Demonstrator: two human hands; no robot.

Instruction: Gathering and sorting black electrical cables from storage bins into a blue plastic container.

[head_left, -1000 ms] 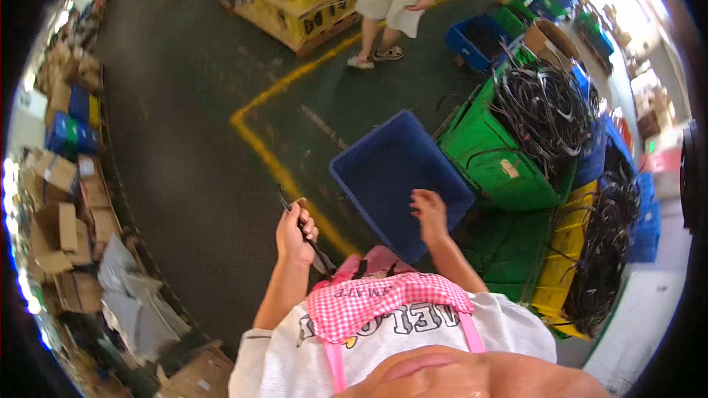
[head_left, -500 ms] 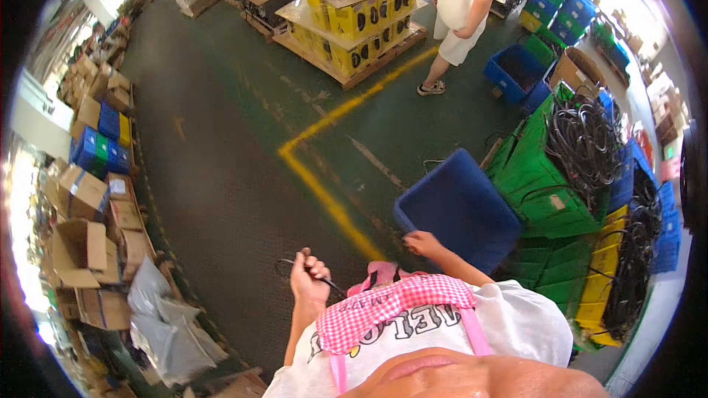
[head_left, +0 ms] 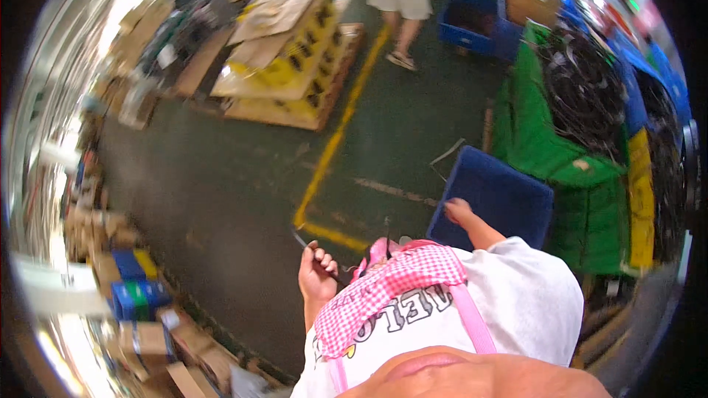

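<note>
My left hand [head_left: 317, 271] is closed round a thin dark cable [head_left: 301, 239], one end of which sticks up past my fingers; the rest is hard to follow. At the left rim of an empty-looking blue plastic crate [head_left: 505, 184] is my right hand [head_left: 458, 211], its fingers curled over the edge. The crate stands tilted on the green floor, its open side facing me. Against its right side rises a stack of green crates [head_left: 509, 129], topped with a heap of coiled black cables [head_left: 579, 88].
Yellow cartons [head_left: 306, 77] stand on a wooden pallet [head_left: 339, 96] behind the yellow floor line [head_left: 324, 162]. Another person [head_left: 398, 0] is at the far side, near a second blue crate [head_left: 468, 26]. Cardboard boxes [head_left: 147, 346] line the left.
The whole view has swung round, with the pallet shifting left and the crates nearer the middle. My hands keep their hold. The other person has taken a different stance.
</note>
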